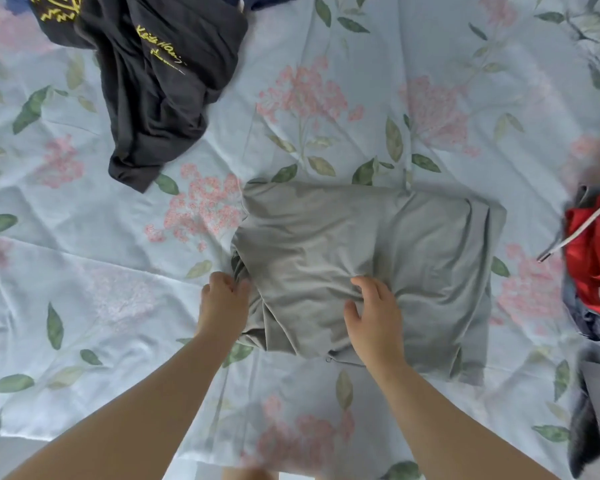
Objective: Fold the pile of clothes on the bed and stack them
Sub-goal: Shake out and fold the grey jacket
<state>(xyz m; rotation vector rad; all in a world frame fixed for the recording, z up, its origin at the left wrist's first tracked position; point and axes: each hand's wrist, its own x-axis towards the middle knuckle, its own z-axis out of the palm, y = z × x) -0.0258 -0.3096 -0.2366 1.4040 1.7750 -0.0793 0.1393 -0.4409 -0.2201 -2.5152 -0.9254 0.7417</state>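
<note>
Fingers of left hand pinch edge of grey shirt beside open bedsheet.

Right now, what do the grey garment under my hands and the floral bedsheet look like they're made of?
The plain grey folded garment looks like soft, matte knit, probably cotton jersey: it drapes limply and bunches into rounded creases by the right hand. The pale blue floral bedsheet looks like thin woven cotton or a blend, smooth and matte: its creases are sharp and straight.
</note>
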